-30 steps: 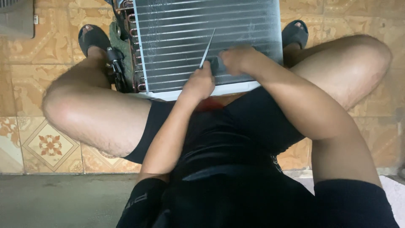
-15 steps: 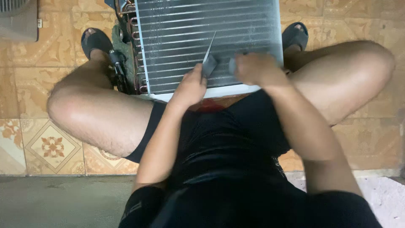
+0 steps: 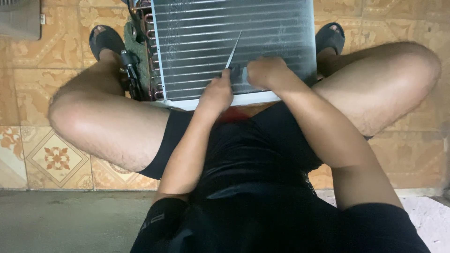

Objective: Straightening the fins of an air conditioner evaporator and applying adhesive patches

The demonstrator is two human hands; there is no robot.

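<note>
A finned metal coil block (image 3: 262, 28) with a white frame and copper tube bends on its left side leans between my knees. My left hand (image 3: 216, 93) grips a thin metal blade (image 3: 233, 49) that lies slanted across the fins, tip pointing up. Beside it, my right hand (image 3: 265, 72) rests closed on the fins with its fingers at the blade's base; whether it also holds the blade I cannot tell. Both forearms reach forward over my black shorts.
I sit with knees spread on a patterned tile floor (image 3: 56, 157). Black sandals (image 3: 105, 38) flank the coil block on both sides. A grey grille (image 3: 18, 18) sits at the top left. A concrete strip (image 3: 70, 220) runs along the bottom.
Both hands and the blade have shifted slightly along the fins; my right hand has drawn closer to the left. The coil block stays put.
</note>
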